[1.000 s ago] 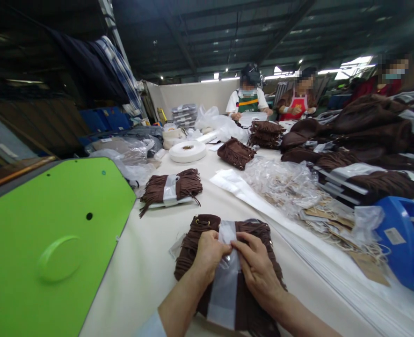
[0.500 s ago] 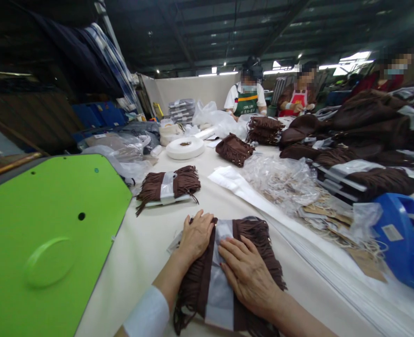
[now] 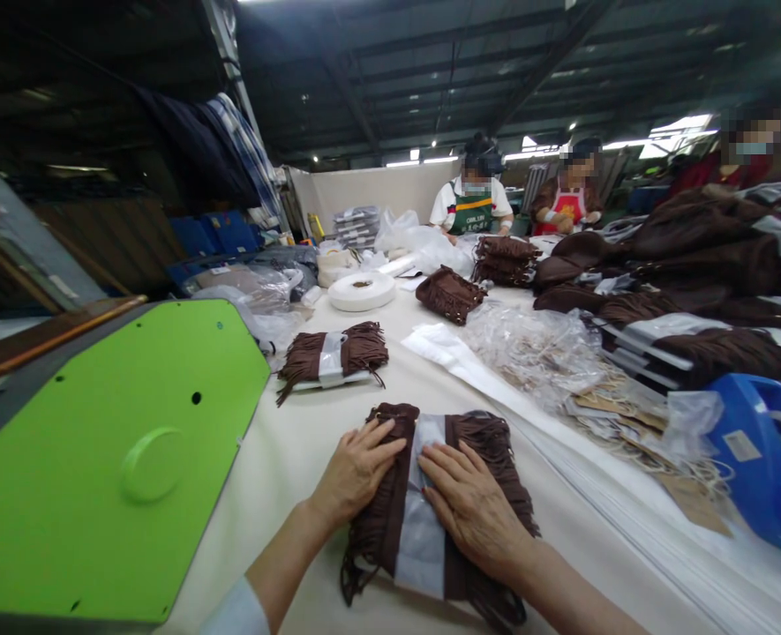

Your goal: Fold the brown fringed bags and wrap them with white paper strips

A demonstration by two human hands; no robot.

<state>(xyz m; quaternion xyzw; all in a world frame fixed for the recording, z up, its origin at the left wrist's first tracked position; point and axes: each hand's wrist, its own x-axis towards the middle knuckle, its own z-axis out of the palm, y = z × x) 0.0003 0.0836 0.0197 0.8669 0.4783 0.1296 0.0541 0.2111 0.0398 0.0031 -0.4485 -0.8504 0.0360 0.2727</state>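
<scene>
A folded brown fringed garment lies on the white table in front of me, wrapped across its middle by a pale grey band. My left hand rests on its left part, fingers stretched out over the brown cloth. Flat on the band and the right part lies my right hand, its fingers extended. Neither hand is gripping. Farther off, to the left, is a smaller brown fringed bundle with a similar band.
A bright green board covers the left side. Behind are a white tape roll and another brown fringed piece. To the right lie plastic bags with tags, a blue tape dispenser and piled brown garments. Co-workers stand behind.
My left hand has slid back toward me and slightly left on the garment. The right hand stays nearly in place. The whole view has shifted a little.
</scene>
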